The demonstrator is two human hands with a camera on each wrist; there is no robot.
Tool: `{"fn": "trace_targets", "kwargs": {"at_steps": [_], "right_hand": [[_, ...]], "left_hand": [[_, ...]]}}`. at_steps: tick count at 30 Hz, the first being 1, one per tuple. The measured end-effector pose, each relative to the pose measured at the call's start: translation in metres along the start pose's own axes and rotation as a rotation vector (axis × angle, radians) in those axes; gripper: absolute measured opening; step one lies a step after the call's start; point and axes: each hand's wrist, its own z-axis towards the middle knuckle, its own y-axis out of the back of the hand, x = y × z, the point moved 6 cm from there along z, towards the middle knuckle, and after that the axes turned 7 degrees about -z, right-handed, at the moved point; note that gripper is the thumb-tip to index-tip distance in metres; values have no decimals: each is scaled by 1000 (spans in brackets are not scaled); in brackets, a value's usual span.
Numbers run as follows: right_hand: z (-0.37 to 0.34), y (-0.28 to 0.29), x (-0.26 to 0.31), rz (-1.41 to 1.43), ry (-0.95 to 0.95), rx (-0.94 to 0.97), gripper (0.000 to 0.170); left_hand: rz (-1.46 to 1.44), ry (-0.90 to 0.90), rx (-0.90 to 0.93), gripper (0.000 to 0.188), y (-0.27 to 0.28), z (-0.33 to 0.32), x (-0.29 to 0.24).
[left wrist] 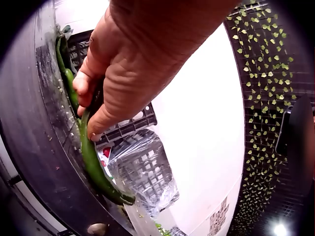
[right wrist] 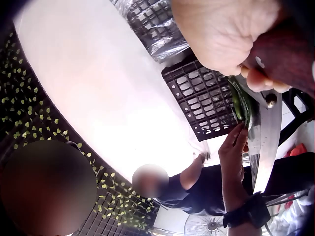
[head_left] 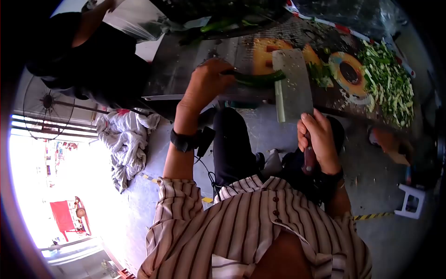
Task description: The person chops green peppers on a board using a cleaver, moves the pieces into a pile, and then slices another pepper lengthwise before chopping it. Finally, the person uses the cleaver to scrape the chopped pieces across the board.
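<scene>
Left hand (head_left: 209, 80) pinching green vegetable (head_left: 258, 79), right hand (head_left: 321, 138) clasping cleaver (head_left: 298, 103), vegetable pointing crosswise at blade (head_left: 292, 79)

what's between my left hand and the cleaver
A long green vegetable: the left hand grips one end, and the other reaches the blade of the cleaver. The head view shows it.

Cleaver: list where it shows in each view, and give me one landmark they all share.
Head: the cleaver is right of centre, mostly in the upper half, held by the right hand.
Left wrist: only part of its blade shows, at the bottom edge, by the tip of the green pepper.
Right wrist: along the right side, handle at upper right.
Shared landmark: the left hand.
</scene>
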Motion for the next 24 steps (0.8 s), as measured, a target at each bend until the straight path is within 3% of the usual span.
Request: {"fn": "trace_targets", "kwargs": {"at_steps": [18, 24], "right_hand": [[-5, -4, 5, 27, 19, 74, 22], [-7, -4, 7, 11, 23, 53, 22]], "left_hand": [[101, -39, -54, 19, -7, -8, -6], [61, 37, -49, 17, -9, -5, -8]]}}
